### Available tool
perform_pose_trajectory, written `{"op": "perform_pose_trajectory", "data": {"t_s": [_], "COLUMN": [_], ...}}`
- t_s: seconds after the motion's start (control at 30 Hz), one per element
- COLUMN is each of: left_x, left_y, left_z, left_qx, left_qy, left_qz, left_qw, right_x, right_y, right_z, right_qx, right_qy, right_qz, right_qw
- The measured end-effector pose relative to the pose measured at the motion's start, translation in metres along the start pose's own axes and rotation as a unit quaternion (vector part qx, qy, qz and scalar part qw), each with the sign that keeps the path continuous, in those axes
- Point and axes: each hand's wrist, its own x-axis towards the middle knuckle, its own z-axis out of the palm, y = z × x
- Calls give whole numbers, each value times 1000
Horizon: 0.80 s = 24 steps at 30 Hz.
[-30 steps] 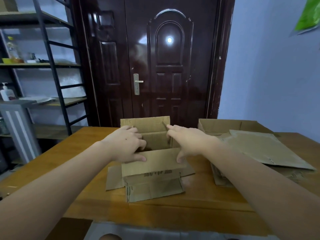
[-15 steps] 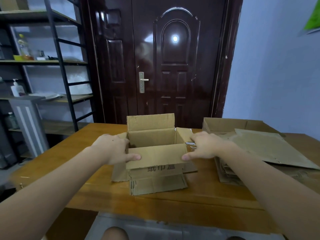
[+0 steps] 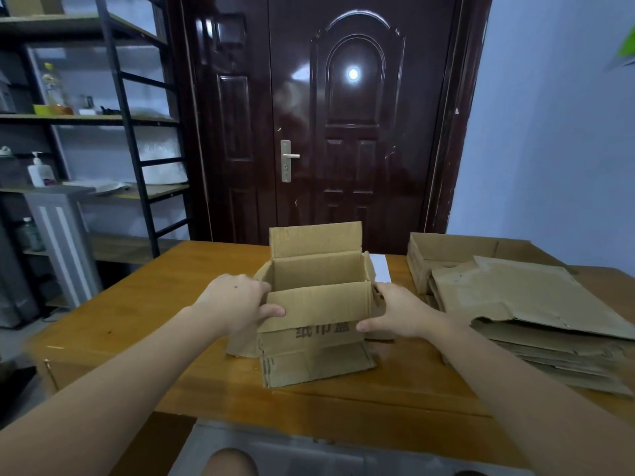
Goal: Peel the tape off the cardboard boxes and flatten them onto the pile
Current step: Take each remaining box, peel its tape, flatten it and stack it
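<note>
- A small brown cardboard box (image 3: 316, 304) stands open-topped near the middle of the wooden table (image 3: 165, 304). Its far flap stands upright, its near flap folds outward over the front wall above dark printed characters, and another flap lies flat on the table at its base.
- A pile of flattened cardboard (image 3: 536, 310) lies on the table's right part, just beside the box.
- The left hand (image 3: 237, 300) grips the box's left side, thumb on the near flap, fingers curled round the corner.
- The right hand (image 3: 398, 312) grips the right side likewise, thumb pressing the near flap.
- An open cardboard tray (image 3: 446, 249) sits behind the pile; its contents cannot be made out.
</note>
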Motion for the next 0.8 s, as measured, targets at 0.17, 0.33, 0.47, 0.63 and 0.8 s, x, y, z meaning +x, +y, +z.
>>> {"op": "perform_pose_trajectory", "data": {"t_s": [0.17, 0.33, 0.47, 0.63, 0.8], "left_x": [0, 0, -2, -2, -3], "left_y": [-8, -10, -9, -15, -33], "left_z": [0, -10, -15, -6, 0], "left_qx": [-159, -228, -263, -253, -255], "left_qy": [27, 58, 39, 5, 30], "left_qz": [-18, -2, 28, 37, 6], "left_qw": [987, 972, 964, 967, 967], "right_x": [5, 13, 17, 19, 27], "right_y": [11, 12, 15, 19, 26], "right_z": [7, 4, 3, 2, -3], "right_qx": [23, 6, -48, -83, -72], "right_qy": [39, 85, 118, 162, 209], "right_qz": [-9, -8, -16, -29, 13], "right_qw": [999, 996, 992, 983, 975]}}
